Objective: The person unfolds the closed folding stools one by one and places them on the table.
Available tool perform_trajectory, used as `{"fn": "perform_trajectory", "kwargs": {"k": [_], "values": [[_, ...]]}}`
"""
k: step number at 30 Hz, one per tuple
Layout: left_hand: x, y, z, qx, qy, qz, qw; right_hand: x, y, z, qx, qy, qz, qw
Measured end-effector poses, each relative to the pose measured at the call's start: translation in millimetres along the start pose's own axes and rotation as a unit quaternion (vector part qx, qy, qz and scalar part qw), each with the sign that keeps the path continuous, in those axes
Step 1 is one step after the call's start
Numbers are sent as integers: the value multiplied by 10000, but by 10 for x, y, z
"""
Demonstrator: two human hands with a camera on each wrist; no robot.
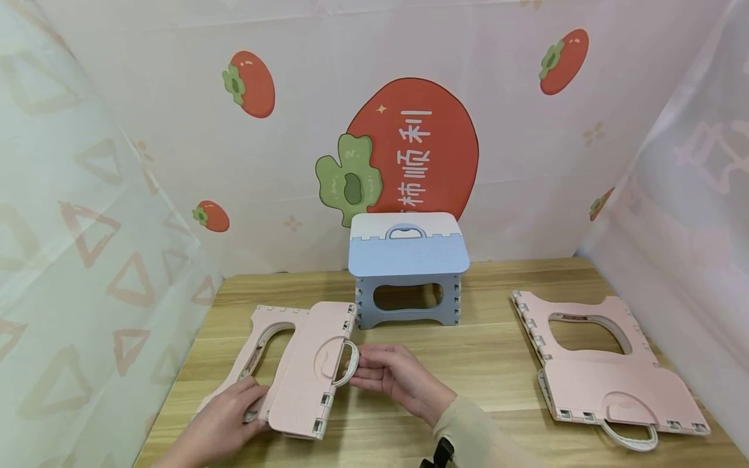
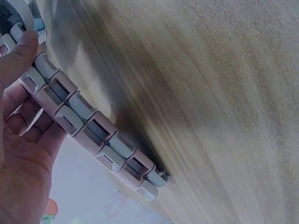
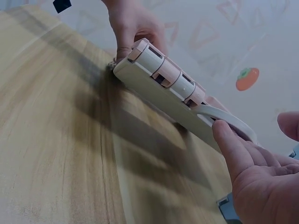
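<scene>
A pink folding stool (image 1: 307, 367), partly folded, lies at the left of the table with its seat panel tilted up. My left hand (image 1: 225, 416) grips its near edge, the thumb on one side and the fingers on the other; in the left wrist view the left hand (image 2: 28, 154) holds the hinged edge. Beside the stool's white carrying handle (image 1: 351, 364) is my right hand (image 1: 398, 377). In the right wrist view, the fairly straight fingers of the right hand (image 3: 266, 182) touch the handle's underside, and the thumb stands apart.
A blue folding stool (image 1: 407, 266) stands unfolded at the table's back middle. Another pink folding stool (image 1: 608, 370), partly folded, lies at the right with its handle toward the near edge. Printed cloth (image 1: 281, 156) hangs behind and along both sides of the wooden table (image 1: 480, 364).
</scene>
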State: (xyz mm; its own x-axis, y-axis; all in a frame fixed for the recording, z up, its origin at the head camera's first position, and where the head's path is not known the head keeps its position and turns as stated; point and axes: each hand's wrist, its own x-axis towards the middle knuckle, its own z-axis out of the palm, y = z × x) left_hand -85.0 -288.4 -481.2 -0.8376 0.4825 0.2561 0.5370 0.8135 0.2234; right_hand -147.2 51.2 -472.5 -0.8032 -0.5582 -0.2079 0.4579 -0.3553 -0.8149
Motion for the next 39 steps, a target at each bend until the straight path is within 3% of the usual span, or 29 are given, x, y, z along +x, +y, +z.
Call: {"fn": "perform_trajectory", "kwargs": {"k": [22,39], "values": [[44,75,-19,-271,151,-234,9992,-40,-230,59,147,-316,-194,9992],[79,146,-18,-191,655,-105,9976,-68,-394,113,264,-443,-332,9981]]}}
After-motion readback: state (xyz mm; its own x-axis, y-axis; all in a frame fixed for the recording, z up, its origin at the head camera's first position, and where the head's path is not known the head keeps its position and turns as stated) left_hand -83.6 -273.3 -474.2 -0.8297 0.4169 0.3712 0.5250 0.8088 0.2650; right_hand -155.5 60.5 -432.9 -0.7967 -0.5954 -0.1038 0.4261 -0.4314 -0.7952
